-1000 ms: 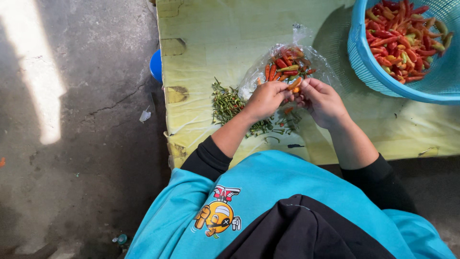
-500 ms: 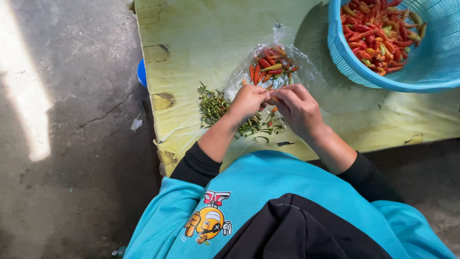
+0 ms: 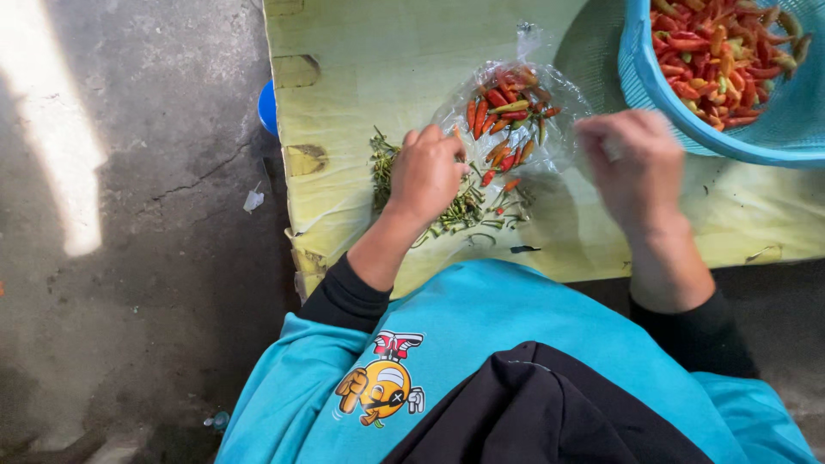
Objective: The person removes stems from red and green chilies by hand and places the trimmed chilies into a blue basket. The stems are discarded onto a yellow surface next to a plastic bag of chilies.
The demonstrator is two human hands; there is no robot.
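red, orange and green chillies; blue basket; yellow-green table cover; grey floor.

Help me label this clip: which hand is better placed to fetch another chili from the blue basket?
Probably the right hand: it hangs beside the blue basket of chilies. The left hand rests over the green stems near the clear bag.
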